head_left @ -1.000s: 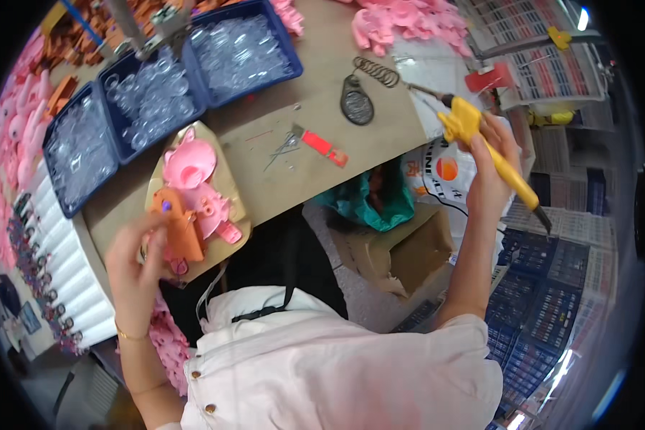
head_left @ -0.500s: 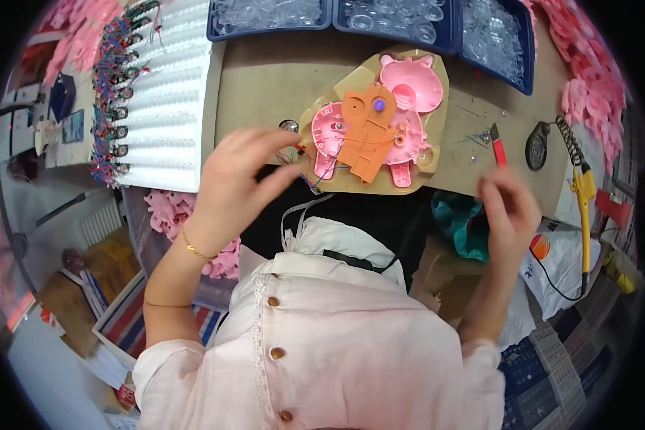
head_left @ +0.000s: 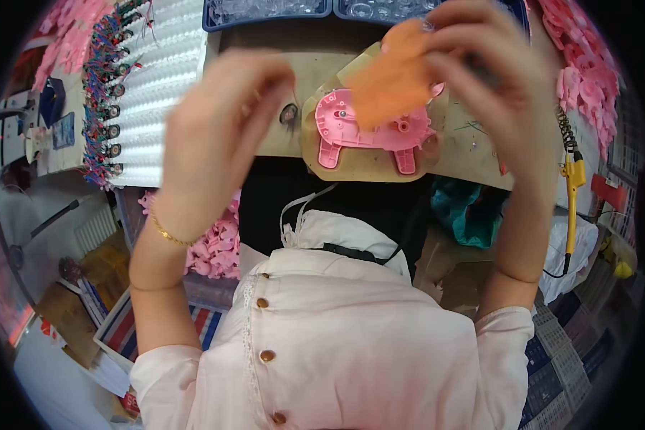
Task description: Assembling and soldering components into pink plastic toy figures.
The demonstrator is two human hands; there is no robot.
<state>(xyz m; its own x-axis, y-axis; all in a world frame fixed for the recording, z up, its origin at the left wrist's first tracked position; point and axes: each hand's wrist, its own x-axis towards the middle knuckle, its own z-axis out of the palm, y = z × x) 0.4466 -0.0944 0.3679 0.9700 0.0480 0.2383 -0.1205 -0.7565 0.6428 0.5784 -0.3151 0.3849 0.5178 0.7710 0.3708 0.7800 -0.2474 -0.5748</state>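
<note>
My right hand (head_left: 480, 57) grips an orange flat template (head_left: 394, 75), blurred by motion and tilted above a pink animal-shaped plastic shell half (head_left: 369, 132). The shell lies with its inner side up on a tan holding board (head_left: 351, 172), and its upper part is hidden behind the template. To the left, my left hand (head_left: 222, 129) is closed, fingertips pinched on a thin wire (head_left: 294, 89). Near those fingertips a small round dark speaker (head_left: 289, 115) shows; whether it hangs or rests on the table is unclear.
White ridged trays (head_left: 172, 93) with wired round parts stand at left. Blue bins (head_left: 265, 16) of clear plastic parts line the back. Pink parts (head_left: 595, 93) are heaped at right, above a yellow-handled soldering iron (head_left: 572, 186). More pink pieces (head_left: 215, 247) lie below the table edge.
My right hand has come over from the right and lifted the orange template off the pink shell. My left hand has moved up and slightly left, away from the board.
</note>
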